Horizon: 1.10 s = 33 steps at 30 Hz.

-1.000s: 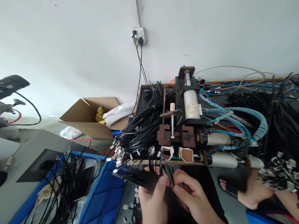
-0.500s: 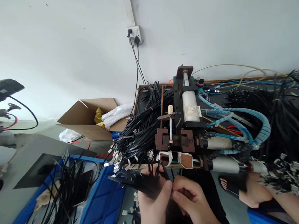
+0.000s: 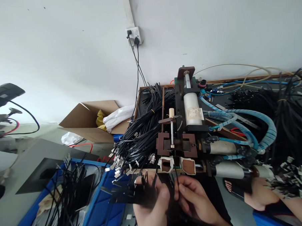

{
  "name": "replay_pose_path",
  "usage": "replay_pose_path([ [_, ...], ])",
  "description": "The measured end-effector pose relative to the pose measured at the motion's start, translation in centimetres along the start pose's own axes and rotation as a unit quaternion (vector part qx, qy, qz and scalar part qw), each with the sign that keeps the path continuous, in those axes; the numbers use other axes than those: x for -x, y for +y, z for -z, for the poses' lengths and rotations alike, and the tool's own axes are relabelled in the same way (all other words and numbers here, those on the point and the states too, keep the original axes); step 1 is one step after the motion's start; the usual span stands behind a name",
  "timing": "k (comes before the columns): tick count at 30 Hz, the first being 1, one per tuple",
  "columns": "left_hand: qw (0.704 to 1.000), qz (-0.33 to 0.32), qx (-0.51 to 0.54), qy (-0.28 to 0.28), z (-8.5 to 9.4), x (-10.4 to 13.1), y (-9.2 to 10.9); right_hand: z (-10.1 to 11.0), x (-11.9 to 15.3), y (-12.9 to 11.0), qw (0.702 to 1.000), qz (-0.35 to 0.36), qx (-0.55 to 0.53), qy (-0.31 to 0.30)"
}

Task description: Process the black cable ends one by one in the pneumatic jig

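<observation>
My left hand (image 3: 152,203) is closed round a bundle of black cables (image 3: 132,193), whose ends fan out to the left. To its right, my right hand (image 3: 192,197) pinches a single black cable (image 3: 176,178) between thumb and finger. That cable runs up toward the gap between two wrapped jaws, the left jaw (image 3: 166,165) and the right jaw (image 3: 187,166), at the front of a pneumatic machine (image 3: 192,108). The cable's upper end is hard to make out.
Cables with metal ends (image 3: 144,136) lie left of the machine. A blue crate (image 3: 104,198) and a cardboard box (image 3: 91,130) stand further left. More cables (image 3: 288,117) lie at right, near a person's leg (image 3: 262,191). Blue hoses (image 3: 263,121) curve beside the machine.
My left hand has shifted slightly left with the bundle. My right hand has moved apart from it, and a single cable now stands up from its fingers toward the jaws.
</observation>
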<state>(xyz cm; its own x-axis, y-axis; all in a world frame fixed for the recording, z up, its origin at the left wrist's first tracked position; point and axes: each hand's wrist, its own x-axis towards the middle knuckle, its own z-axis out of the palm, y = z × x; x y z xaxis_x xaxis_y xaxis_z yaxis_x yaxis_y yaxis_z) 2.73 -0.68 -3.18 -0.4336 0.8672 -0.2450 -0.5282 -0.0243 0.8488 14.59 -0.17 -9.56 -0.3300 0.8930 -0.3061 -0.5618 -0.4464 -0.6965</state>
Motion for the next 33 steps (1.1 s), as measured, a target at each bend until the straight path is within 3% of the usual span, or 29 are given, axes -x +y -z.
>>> replay_pose_path([
  [6,0.998,-0.020,0.045,-0.027,-0.9,0.2,0.4,0.5,-0.5,0.3,0.995,-0.045,-0.081,0.048],
  [11,0.986,-0.035,0.046,-0.158,0.6,-0.6,0.5,0.3,-0.8,-0.2,0.992,-0.060,-0.112,0.022],
  [13,0.982,-0.039,0.051,-0.179,0.9,-0.8,0.6,0.1,-1.1,-0.4,0.989,-0.066,-0.129,0.009],
  [22,0.979,-0.004,0.074,-0.191,1.4,-0.8,0.3,0.1,-1.6,-0.5,0.987,-0.071,-0.142,-0.014],
  [33,0.975,-0.032,0.083,-0.203,1.5,-1.2,0.1,0.0,-1.9,-0.2,0.989,-0.070,-0.129,0.014],
])
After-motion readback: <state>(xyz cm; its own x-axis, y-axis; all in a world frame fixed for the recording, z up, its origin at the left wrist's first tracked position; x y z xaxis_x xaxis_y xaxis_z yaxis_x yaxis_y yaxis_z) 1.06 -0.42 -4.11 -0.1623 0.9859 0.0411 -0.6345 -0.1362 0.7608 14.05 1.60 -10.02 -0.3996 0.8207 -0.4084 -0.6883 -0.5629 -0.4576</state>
